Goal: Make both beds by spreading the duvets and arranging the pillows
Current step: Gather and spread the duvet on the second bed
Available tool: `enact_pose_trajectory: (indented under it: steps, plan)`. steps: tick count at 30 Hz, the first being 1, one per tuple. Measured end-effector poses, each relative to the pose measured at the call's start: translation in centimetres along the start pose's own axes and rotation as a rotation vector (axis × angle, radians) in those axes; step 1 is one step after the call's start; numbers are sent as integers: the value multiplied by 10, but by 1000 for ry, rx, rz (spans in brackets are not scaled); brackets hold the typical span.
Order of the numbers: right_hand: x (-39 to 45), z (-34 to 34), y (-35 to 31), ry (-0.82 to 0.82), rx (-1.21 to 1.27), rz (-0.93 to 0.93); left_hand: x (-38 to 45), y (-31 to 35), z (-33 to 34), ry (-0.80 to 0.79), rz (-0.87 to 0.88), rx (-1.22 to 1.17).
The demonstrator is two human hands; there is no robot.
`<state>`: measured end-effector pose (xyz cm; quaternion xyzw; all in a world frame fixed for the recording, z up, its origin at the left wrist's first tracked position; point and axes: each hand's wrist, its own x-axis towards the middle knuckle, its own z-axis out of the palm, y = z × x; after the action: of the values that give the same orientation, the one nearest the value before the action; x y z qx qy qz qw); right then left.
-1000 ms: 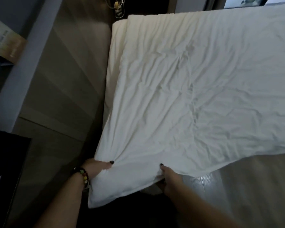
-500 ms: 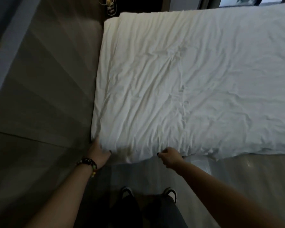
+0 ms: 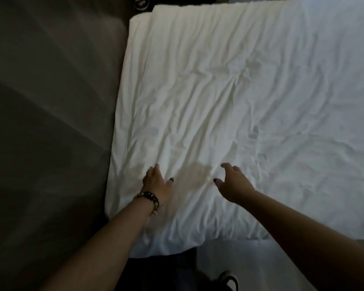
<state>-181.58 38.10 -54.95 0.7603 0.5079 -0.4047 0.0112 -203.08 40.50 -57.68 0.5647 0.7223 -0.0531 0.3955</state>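
One beaded bracelet circles the wrist of the left hand, whose straight fingers lie flat on the one white duvet. Right hand hovers, fingers loosely spread, holding nothing. Duvet stretches beyond both sets of fingertips.
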Motion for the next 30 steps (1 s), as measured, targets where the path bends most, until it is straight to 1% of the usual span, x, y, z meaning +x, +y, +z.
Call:
enact_pose_trajectory:
  steps: [1,3,5,7,8,11,13,14,15,16,17,19,20,22,24,26,27,28,30]
  plan:
    - [19,8,-14,18,42,-5,28,-3,-3,30,-34,-15]
    - [55,27,-48,60,117,-76,75,-11,-12,108,-128,-55]
    - [91,46,-82,127,110,-164,119,-20,-24,195,-167,-55]
    - [125,61,-103,186,-35,-218,160,-27,-39,247,-155,-58]
    - [145,68,-107,189,-125,-221,183,-30,-47,257,-153,-73]
    - [194,91,-106,93,-299,-159,249,-35,-71,291,-207,-147]
    - [208,105,-105,49,-369,-138,278,-28,-85,311,-224,-329]
    - [212,111,-105,49,-396,-137,288,-21,-89,286,-195,-420]
    - [213,115,-106,55,-417,-141,294,-12,-91,239,-138,-448]
    - [214,117,-107,61,-431,-144,297,-4,-93,205,-62,-419]
    - [213,118,-109,66,-433,-148,296,-1,-97,216,15,-369]
    - [212,119,-115,81,-438,-191,288,-11,-116,343,101,-258]
    - [211,120,-123,89,-445,-248,286,-23,-127,413,93,-179]
    - [201,126,-143,49,-448,-374,276,-46,-147,460,-1,19]
    - [193,135,-158,5,-432,-442,273,-47,-154,437,-34,165]
    - [190,137,-159,-2,-411,-493,275,-35,-147,404,-63,212]
    - [192,132,-153,53,-386,-517,278,-30,-141,400,-96,216]
    - [196,124,-142,158,-354,-524,282,-27,-134,407,-122,214]
    - [206,106,-107,361,-291,-443,284,-20,-124,485,-100,258]
